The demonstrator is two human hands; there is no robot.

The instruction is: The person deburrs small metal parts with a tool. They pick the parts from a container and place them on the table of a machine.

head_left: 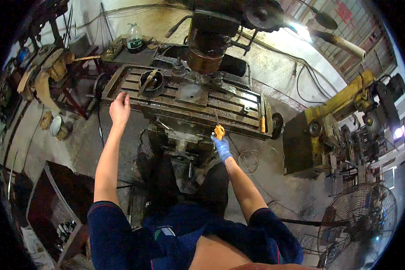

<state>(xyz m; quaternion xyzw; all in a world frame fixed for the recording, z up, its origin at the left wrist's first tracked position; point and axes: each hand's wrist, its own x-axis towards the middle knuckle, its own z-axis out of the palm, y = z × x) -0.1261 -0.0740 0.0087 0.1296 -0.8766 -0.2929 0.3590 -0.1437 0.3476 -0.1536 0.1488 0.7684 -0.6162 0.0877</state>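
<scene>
My bare left hand (119,109) hovers at the front left corner of the slotted machine table (135,106). Its fingers are loosely bent and slightly apart, and I see nothing in them. In a blue glove, my right hand (222,148) is closed around a yellow air blow gun (219,132) in front of the table. The gun's thin nozzle points away from me, toward the table's front edge. Near my left hand, a dark round pan (153,89) stands on the table with a flat wooden-looking stick (147,83) across it. The spindle head (205,58) hangs above a flat plate (193,93).
A yellow-handled tool (263,123) lies along the table's right end, near a small metal block (246,109). Handwheels (277,125) stick out at the sides. A pale coiled hose (248,162) lies on the floor. A fan (360,225) stands lower right, an open cabinet (54,211) lower left.
</scene>
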